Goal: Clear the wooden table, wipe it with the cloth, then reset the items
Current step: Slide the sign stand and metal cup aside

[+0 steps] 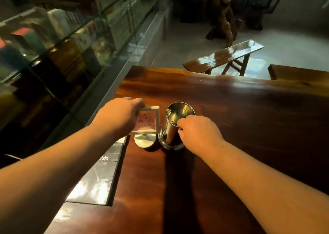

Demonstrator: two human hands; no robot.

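A dark polished wooden table [231, 109] fills the lower right of the head view. Near its left edge stands a white framed sign [148, 121] on a round white base [144, 140]. My left hand [119, 117] grips the sign's left side at the top. Right beside it stands a tall shiny metal cup [175, 119], open at the top. My right hand [197, 133] is closed on the cup's rim and right side. Both items rest upright on the table. No cloth is visible.
A black glossy panel [99, 180] is set into the table's left edge. A glass display cabinet [71, 37] runs along the left. Beyond the table's far edge stand a wooden bench [224, 57] and a carved wooden trunk [224, 14] on the pale floor.
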